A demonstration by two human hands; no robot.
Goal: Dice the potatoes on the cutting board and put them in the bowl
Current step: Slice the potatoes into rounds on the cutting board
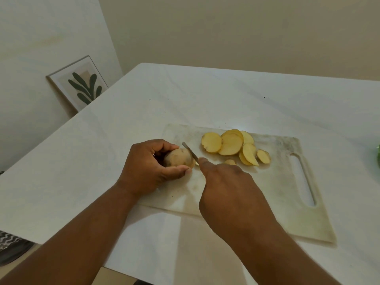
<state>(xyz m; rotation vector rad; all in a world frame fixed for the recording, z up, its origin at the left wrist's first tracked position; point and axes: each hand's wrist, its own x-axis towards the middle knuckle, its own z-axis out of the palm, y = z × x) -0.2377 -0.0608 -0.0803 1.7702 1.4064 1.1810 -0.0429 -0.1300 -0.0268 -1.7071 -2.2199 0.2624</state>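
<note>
- The left hand (148, 167) grips an unpeeled potato (179, 158) at the left end of the cutting board, fingers curled over its top and thumb pressed along its near side.
- The right hand (228, 188) holds a knife (190, 151); its fingers are wrapped round the handle, which the hand hides, with the forefinger stretched along the back of the blade.
- The narrow blade slants up and to the left, its edge touching the cut right end of the potato.
- Just right of the blade, a fan of pale yellow potato slices (230, 144) lies flat on the board, several overlapping, with skin showing at their rims.
- One small slice (230, 161) sits apart, just beyond the right hand's knuckles and partly hidden by them.
- The cutting board (287, 182) is white, stained and scuffed, with a long slot handle at its right end; the right forearm crosses its near edge.
- The board rests on a white table (82, 161) set against cream walls.
- A framed leaf print (81, 83) leans against the wall beyond the table's left edge.
- A sliver of something green (378, 157) shows at the far right edge, too cropped to identify.
- A grey zigzag-patterned fabric (10, 243) shows at the lower left, below the table edge.
</note>
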